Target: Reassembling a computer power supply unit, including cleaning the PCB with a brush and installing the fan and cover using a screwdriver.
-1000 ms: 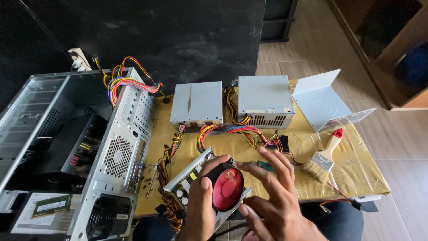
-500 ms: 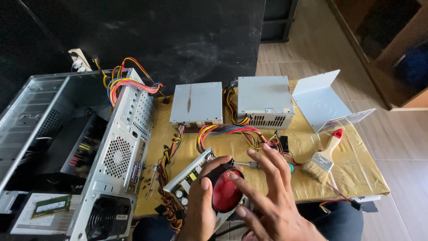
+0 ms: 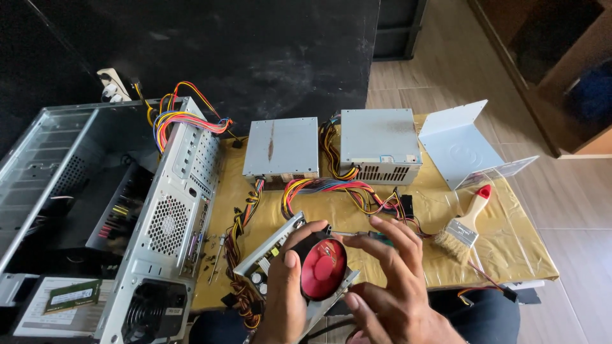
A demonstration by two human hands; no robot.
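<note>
Fan: red fan (image 3: 323,269) sits between both hands, facing up.
Left hand (image 3: 285,299): grips the fan's left edge.
Right hand (image 3: 390,286): fingers spread wide beside it, holding nothing.

Single head view, steep downward, close over table (image 3: 510,255).

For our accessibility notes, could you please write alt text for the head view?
Two hands, left hand and right hand, hold a red fan over a yellow-covered table, beside an open computer case, with a brush.
</note>
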